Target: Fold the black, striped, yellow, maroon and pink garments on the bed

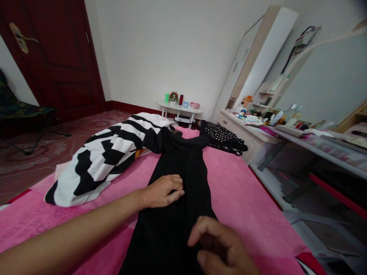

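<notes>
A long black garment (183,168) lies stretched lengthwise over the pink bed cover, its far end bunched; its exact kind is unclear. My left hand (164,191) rests on top of it, knuckles up, fingers loosely bent and the thumb apart, gripping nothing I can see. Closer to me, my right hand (219,244) hovers over or touches the garment's right edge. Its thumb and curled forefinger stand apart with nothing visible between them. Left of the garment spreads a black-and-white patterned cloth item (100,160), touching its far end.
Dark folded clothes with white dots (220,137) lie at the bed's far right. The pink cover (235,183) shows on both sides. A cluttered dressing table (258,131) stands right, a small white shelf (179,108) beyond the bed, a folding chair (25,112) left.
</notes>
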`<state>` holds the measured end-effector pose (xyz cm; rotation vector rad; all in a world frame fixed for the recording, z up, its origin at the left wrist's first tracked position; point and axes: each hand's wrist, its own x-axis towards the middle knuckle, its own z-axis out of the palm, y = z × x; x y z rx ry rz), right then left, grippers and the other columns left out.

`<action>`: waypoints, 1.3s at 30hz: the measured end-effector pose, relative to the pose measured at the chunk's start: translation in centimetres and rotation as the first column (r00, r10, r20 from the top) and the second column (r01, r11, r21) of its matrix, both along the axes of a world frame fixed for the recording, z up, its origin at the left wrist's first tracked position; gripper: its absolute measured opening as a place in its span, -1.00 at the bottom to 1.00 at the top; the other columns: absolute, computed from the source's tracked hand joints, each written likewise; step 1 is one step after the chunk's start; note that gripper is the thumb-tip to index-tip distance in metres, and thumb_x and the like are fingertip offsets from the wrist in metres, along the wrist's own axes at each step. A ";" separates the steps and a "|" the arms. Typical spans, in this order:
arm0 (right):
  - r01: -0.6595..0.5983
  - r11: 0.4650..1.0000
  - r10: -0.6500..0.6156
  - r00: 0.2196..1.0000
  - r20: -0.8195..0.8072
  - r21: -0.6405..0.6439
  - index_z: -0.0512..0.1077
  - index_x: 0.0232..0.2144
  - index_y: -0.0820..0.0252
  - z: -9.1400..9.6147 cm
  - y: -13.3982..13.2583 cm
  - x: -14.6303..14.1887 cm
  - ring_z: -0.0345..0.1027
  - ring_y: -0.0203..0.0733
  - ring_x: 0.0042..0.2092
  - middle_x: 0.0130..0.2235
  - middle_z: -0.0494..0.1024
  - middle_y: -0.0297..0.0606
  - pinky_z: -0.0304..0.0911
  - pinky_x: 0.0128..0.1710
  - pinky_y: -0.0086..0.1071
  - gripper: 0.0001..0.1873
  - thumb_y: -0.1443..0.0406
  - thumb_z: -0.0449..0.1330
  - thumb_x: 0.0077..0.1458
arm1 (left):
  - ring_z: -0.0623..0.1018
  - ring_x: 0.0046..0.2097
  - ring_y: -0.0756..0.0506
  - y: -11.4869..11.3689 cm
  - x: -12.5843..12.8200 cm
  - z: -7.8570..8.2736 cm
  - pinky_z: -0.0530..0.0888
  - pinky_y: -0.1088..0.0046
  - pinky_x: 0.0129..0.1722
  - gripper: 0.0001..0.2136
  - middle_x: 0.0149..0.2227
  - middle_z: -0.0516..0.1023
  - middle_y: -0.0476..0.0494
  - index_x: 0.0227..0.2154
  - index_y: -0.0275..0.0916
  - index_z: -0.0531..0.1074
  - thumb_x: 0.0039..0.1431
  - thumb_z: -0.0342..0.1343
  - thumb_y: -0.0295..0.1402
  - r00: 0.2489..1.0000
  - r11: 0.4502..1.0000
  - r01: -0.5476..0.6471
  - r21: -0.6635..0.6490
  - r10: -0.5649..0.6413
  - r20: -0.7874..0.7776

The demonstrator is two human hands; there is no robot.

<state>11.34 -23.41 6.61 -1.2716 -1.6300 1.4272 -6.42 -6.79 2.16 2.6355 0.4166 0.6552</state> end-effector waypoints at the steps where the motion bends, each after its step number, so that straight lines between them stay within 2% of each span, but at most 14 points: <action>1: -0.119 0.992 0.120 0.992 0.041 -0.033 0.41 -0.30 0.15 -0.5 0.5 -0.5 0.10 -0.44 -0.52 -0.52 0.27 -0.46 0.00 -0.55 -0.57 -0.76 0.24 0.22 -0.09 | 0.37 -0.36 -0.01 -0.1 -0.1 -0.1 0.31 0.47 -0.25 -0.72 -0.47 0.37 -0.06 -0.54 -0.25 0.32 0.28 -0.13 -0.37 0.999 0.999 -0.026 -0.043 0.028 0.041; 4: -0.234 0.969 0.242 0.961 0.130 -0.077 0.38 -0.13 0.18 -0.5 3.1 -1.0 0.17 -0.45 -0.58 -0.52 0.36 -0.46 0.03 -0.59 -0.58 -0.65 0.19 0.17 0.00 | 0.41 -0.37 0.01 0.0 -0.1 -0.3 0.32 0.50 -0.28 -0.68 -0.45 0.40 -0.06 -0.49 -0.28 0.38 0.31 -0.19 -0.35 0.983 0.980 -0.092 -0.175 0.117 0.143; 7: 0.069 0.962 -0.127 0.969 0.210 0.264 0.42 -0.17 0.21 0.8 8.0 -0.2 0.36 -0.32 -0.44 -0.41 0.47 -0.31 0.26 -0.41 -0.45 -0.70 0.21 -0.02 0.15 | 0.43 -0.39 0.01 0.1 0.3 -0.5 0.32 0.51 -0.31 -0.66 -0.45 0.42 -0.06 -0.50 -0.28 0.41 0.31 -0.16 -0.31 0.968 0.958 -0.143 -0.247 0.187 0.166; 10: 0.232 0.670 -0.542 0.803 0.250 0.705 0.38 -0.03 0.22 0.0 14.0 0.8 0.25 -0.11 0.08 0.03 0.41 -0.08 0.13 0.08 -0.21 -0.60 0.25 -0.06 0.15 | 0.45 -0.39 0.02 0.1 0.7 -0.5 0.33 0.51 -0.31 -0.68 -0.47 0.44 -0.04 -0.51 -0.28 0.42 0.30 -0.12 -0.31 0.955 0.943 -0.179 -0.279 0.235 0.182; 11: 0.209 0.634 -0.609 0.728 0.314 0.745 0.30 0.08 0.25 -1.0 15.7 0.9 0.07 -0.05 0.21 0.17 0.26 -0.03 -0.01 0.18 -0.14 -0.53 0.23 -0.06 0.16 | 0.46 -0.38 0.02 0.2 0.8 -0.4 0.34 0.51 -0.30 -0.69 -0.46 0.45 -0.04 -0.49 -0.27 0.43 0.30 -0.12 -0.33 0.949 0.941 -0.188 -0.282 0.247 0.193; 13: 0.090 0.728 -0.567 0.636 0.524 0.679 0.12 0.22 0.31 -3.6 18.3 0.9 -0.20 0.03 0.31 0.30 0.01 -0.01 -0.21 0.24 -0.04 -0.38 0.14 -0.04 0.17 | 0.48 -0.32 0.00 0.7 0.8 0.1 0.36 0.50 -0.24 -0.75 -0.40 0.48 -0.04 -0.42 -0.25 0.45 0.28 -0.10 -0.36 0.938 0.941 -0.214 -0.261 0.272 0.213; 16: -0.040 0.852 -0.406 0.580 0.706 0.523 -0.03 0.29 0.27 -6.9 19.9 0.7 -0.30 0.01 0.34 0.34 -0.17 -0.06 -0.32 0.26 -0.01 -0.29 0.02 -0.11 0.20 | 0.47 -0.15 -0.06 3.1 0.1 1.8 0.37 0.45 -0.11 -0.83 -0.20 0.49 -0.09 -0.20 -0.20 0.43 0.23 -0.05 -0.40 0.885 0.928 -0.352 -0.124 0.373 0.278; 20: -0.051 0.852 -0.404 0.571 0.715 0.522 -0.09 0.30 0.21 -7.9 19.7 0.9 -0.37 -0.05 0.35 0.35 -0.22 -0.12 -0.37 0.27 -0.06 -0.28 -0.02 -0.18 0.22 | 0.34 0.08 -0.16 9.0 -1.0 4.9 0.25 0.29 0.11 -0.60 0.04 0.37 -0.17 0.02 -0.20 0.29 0.08 0.08 -0.41 0.751 0.750 -0.641 0.160 0.571 0.333; 23: -0.036 0.848 -0.412 0.583 0.700 0.529 -0.09 0.30 0.20 -7.5 19.5 1.1 -0.35 -0.05 0.35 0.35 -0.22 -0.13 -0.37 0.28 -0.06 -0.29 -0.03 -0.18 0.22 | 0.28 0.13 -0.28 13.6 -0.9 6.3 0.24 0.20 0.12 -0.30 0.12 0.30 -0.27 0.16 -0.24 0.15 -0.10 0.23 -0.35 0.678 0.610 -0.731 0.305 0.696 0.236; 27: -0.021 0.842 -0.414 0.615 0.671 0.539 -0.07 0.30 0.16 -7.4 19.5 1.3 -0.33 -0.07 0.35 0.35 -0.20 -0.17 -0.36 0.28 -0.07 -0.29 -0.04 -0.16 0.22 | 0.44 -0.04 -0.27 17.3 0.0 6.2 0.36 0.29 -0.07 -0.49 -0.11 0.48 -0.22 0.00 -0.17 0.38 -0.11 0.21 -0.41 0.642 0.610 -0.710 0.353 0.766 -0.033; 30: 0.008 0.833 -0.418 0.663 0.621 0.553 -0.02 0.28 0.12 -7.4 19.3 1.8 -0.29 -0.09 0.34 0.34 -0.13 -0.20 -0.34 0.29 -0.08 -0.31 -0.03 -0.12 0.21 | 0.50 -0.15 -0.20 17.6 0.3 6.0 0.38 0.39 -0.21 -0.77 -0.22 0.51 -0.16 -0.24 -0.14 0.50 0.02 0.06 -0.44 0.611 0.588 -0.728 0.353 0.790 -0.055; 33: 0.125 0.798 -0.468 0.745 0.475 0.589 0.14 0.22 0.11 -7.5 19.3 2.3 -0.12 -0.11 0.31 0.31 0.04 -0.22 -0.25 0.29 -0.10 -0.40 0.02 -0.07 0.20 | 0.50 -0.17 -0.18 16.0 0.3 5.3 0.36 0.39 -0.28 -0.76 -0.20 0.48 -0.16 -0.21 -0.14 0.48 0.09 -0.02 -0.43 0.631 0.558 -0.706 0.437 0.775 0.030; 36: 0.343 0.726 -0.548 0.812 0.200 0.596 0.30 0.08 0.15 -7.9 19.7 2.6 0.15 -0.13 0.19 0.17 0.32 -0.17 0.01 0.21 -0.17 -0.53 0.12 -0.03 0.18 | 0.48 -0.20 -0.18 13.2 0.5 3.2 0.35 0.38 -0.29 -0.78 -0.27 0.47 -0.16 -0.27 -0.16 0.48 0.05 -0.01 -0.45 0.710 0.642 -0.585 0.496 0.700 -0.069; 39: 0.513 0.666 -0.589 0.807 -0.041 0.542 0.38 -0.05 0.22 -8.3 20.7 3.4 0.35 -0.14 0.01 -0.03 0.48 -0.13 0.24 0.06 -0.22 -0.62 0.21 0.01 0.12 | 0.47 -0.23 -0.15 11.0 1.0 -0.1 0.35 0.37 -0.27 -0.82 -0.33 0.46 -0.15 -0.33 -0.19 0.47 0.07 -0.02 -0.48 0.700 0.678 -0.590 0.439 0.700 -0.140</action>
